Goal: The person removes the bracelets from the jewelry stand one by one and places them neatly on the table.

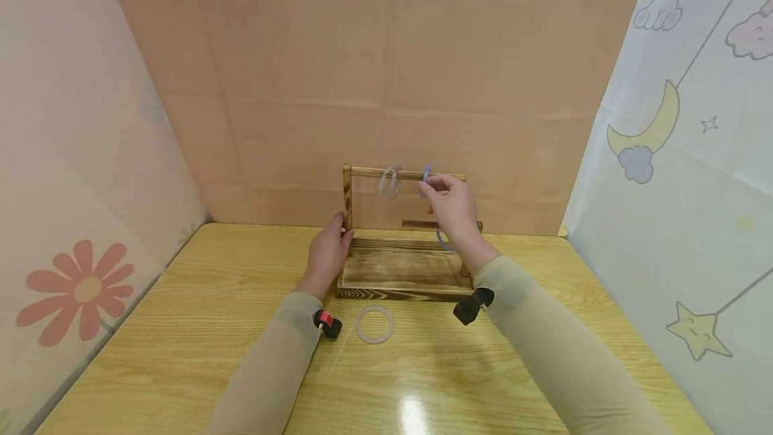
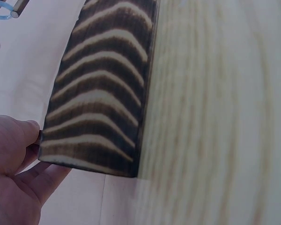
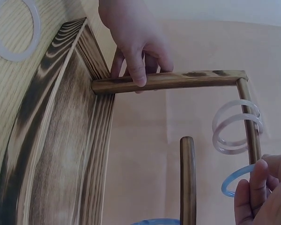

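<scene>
My right hand [image 1: 454,207] pinches a blue bangle [image 3: 237,180] near the free end of the upper bar [image 1: 368,171] of a wooden bangle stand. The bangle loops around that bar, partly hidden by my fingers. My left hand [image 1: 327,250] grips the upright post [image 3: 173,81] at the stand's left, thumb on one side and fingers on the other. Two pale translucent bangles [image 3: 237,126] hang on the upper bar, nearer the post. Another blue bangle [image 1: 443,240] hangs from the shorter lower bar [image 3: 188,178].
A pale bangle [image 1: 374,325] lies flat on the wooden table [image 1: 241,327], in front of the stand's tray base [image 1: 404,295]. Behind the stand rises a tan backdrop [image 1: 386,86]. Printed walls stand at both sides.
</scene>
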{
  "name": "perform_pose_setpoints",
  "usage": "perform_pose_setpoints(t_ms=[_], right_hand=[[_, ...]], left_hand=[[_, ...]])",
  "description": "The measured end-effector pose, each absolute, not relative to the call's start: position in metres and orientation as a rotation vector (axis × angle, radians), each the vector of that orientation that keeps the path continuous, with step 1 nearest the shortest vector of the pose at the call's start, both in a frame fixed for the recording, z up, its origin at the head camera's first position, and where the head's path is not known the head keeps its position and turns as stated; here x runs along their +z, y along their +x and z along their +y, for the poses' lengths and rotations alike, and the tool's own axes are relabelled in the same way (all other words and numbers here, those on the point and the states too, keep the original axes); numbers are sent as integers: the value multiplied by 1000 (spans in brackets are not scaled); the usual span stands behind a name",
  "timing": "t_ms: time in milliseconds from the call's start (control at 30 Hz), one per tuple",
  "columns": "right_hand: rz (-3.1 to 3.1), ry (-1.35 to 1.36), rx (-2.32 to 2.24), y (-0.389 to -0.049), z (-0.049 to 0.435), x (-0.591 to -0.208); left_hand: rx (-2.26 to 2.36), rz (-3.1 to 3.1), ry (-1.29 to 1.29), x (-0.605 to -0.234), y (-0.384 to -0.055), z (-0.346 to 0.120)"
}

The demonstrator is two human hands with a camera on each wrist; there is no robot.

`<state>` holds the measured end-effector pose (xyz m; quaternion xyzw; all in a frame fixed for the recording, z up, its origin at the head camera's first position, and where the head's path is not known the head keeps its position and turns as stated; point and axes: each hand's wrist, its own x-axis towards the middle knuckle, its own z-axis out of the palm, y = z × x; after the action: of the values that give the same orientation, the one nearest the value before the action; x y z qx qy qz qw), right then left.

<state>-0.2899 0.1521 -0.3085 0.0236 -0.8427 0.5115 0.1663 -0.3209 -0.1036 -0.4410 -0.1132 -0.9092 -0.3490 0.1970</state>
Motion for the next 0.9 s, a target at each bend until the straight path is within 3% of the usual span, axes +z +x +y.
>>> perform_pose_setpoints(t_ms=[900], right_hand=[[-2350, 19, 1482, -282, 195, -305]], left_hand=[[-996, -2578, -285, -433, -318, -109]])
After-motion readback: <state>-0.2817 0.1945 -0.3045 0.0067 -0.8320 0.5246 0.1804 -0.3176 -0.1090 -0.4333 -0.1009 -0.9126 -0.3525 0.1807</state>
